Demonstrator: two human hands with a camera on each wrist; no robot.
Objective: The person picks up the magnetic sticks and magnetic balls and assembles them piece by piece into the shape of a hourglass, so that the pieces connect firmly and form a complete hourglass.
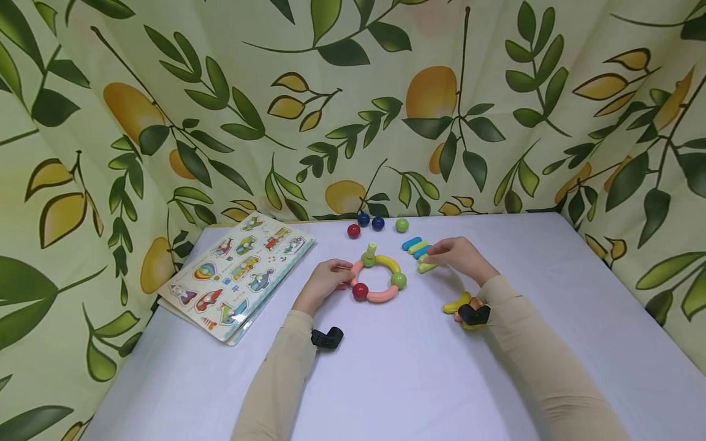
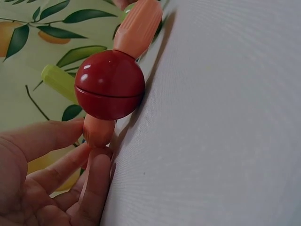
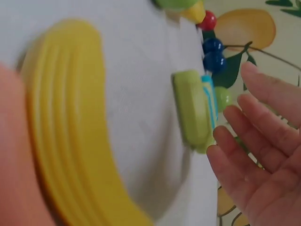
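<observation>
My left hand (image 1: pixel 324 283) pinches a pink curved rod (image 2: pixel 98 131) on the left side of a ring of toy rods and balls. This rod joins a red ball (image 1: pixel 360 291); another pink curved rod (image 1: pixel 382 296), a green ball (image 1: pixel 399 280) and a yellow curved rod (image 1: pixel 389 263) complete the loop. At its far side a light green stick (image 1: pixel 372 247) stands up from a second green ball. Over a row of short sticks, my right hand (image 1: pixel 462 257) has its fingers extended, fingertips close to a light green stick (image 3: pixel 190 108).
Red (image 1: pixel 353 231), dark blue (image 1: pixel 377 224) and green (image 1: pixel 402 225) balls lie at the back. Blue sticks (image 1: pixel 411 243) are in the row. Yellow curved rods (image 1: pixel 456 304) and a pink piece lie below my right wrist. Picture boards (image 1: pixel 237 275) are stacked at left.
</observation>
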